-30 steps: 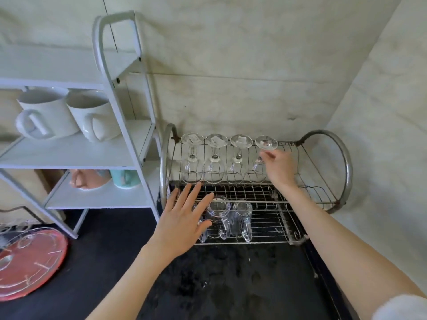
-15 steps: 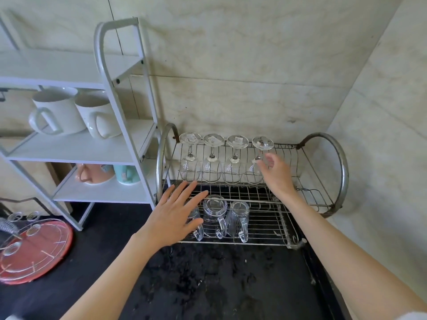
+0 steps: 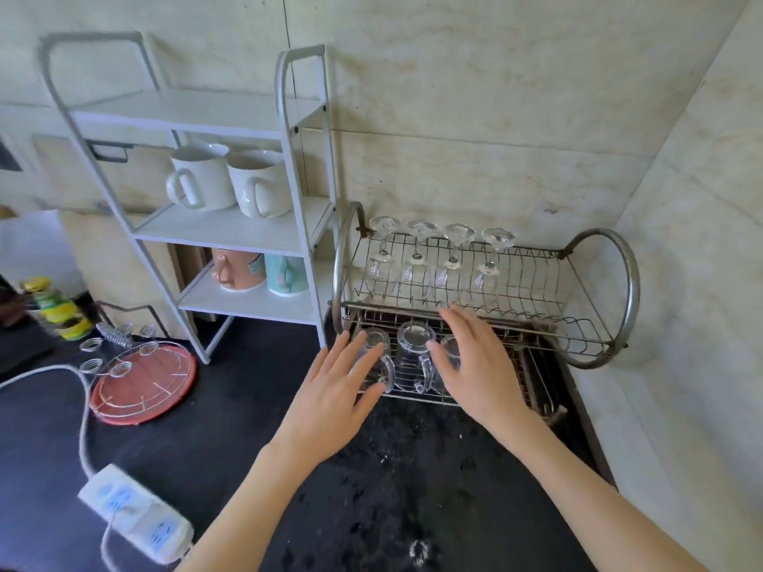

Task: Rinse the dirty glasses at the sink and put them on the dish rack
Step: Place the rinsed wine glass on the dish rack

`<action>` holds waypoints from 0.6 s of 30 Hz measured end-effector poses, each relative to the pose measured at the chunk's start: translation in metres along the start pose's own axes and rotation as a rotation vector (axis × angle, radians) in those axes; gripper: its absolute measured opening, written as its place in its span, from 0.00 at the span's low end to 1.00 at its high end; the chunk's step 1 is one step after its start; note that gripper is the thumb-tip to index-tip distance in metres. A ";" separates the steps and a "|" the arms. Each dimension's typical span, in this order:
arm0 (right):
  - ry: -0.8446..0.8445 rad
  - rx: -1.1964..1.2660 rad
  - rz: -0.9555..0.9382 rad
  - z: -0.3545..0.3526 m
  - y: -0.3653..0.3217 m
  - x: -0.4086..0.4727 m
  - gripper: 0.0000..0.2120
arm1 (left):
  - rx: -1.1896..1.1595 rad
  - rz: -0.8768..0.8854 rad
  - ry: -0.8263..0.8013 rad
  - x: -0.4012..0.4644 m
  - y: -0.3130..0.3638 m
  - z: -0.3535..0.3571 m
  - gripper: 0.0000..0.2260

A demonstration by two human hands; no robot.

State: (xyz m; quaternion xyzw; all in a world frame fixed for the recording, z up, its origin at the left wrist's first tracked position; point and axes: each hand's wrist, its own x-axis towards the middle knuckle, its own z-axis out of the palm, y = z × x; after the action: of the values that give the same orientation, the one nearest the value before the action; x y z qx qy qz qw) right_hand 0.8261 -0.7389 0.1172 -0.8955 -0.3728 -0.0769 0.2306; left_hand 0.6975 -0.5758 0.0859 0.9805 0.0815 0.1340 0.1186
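Glasses (image 3: 439,262) hang upside down on the rack (image 3: 598,291), likely to drain; both hands, left (image 3: 334,394) and right (image 3: 479,365), hover flat-fingered, empty, over the mugs (image 3: 415,357).

Four stemmed glasses (image 3: 419,258), three glass mugs (image 3: 415,353), four ceramic mugs (image 3: 231,179), two hands (image 3: 330,402).

This is a home kitchen corner. A black countertop (image 3: 198,439) meets pale marble-look wall tiles (image 3: 475,117). At one o'clock a two-tier wire dish rack (image 3: 598,299) carries upturned stemmed glasses (image 3: 417,258) above and glass mugs (image 3: 415,353) below. At eleven o'clock a white shelf unit (image 3: 231,233) holds ceramic mugs (image 3: 231,183). At nine o'clock lie a red tray (image 3: 144,381) and a power strip (image 3: 132,518).
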 end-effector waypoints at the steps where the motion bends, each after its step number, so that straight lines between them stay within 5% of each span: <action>1: -0.008 0.016 -0.022 0.007 -0.011 -0.011 0.25 | -0.008 -0.031 -0.007 -0.018 -0.002 0.000 0.34; 5: -0.049 0.060 -0.119 0.035 -0.066 -0.058 0.26 | -0.061 -0.169 -0.064 -0.098 -0.015 -0.005 0.38; 10: -0.141 0.129 -0.257 0.064 -0.153 -0.117 0.29 | 0.022 -0.382 -0.061 -0.221 -0.044 -0.031 0.28; 18: -0.331 0.331 -0.516 0.122 -0.298 -0.198 0.26 | 0.092 -0.751 -0.070 -0.402 -0.083 -0.080 0.26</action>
State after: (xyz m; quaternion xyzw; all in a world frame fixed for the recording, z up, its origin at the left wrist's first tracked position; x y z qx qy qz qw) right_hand 0.4715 -0.6228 0.0543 -0.7225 -0.6269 0.0750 0.2818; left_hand 0.2817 -0.5566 0.0422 0.8905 0.4372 0.0440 0.1179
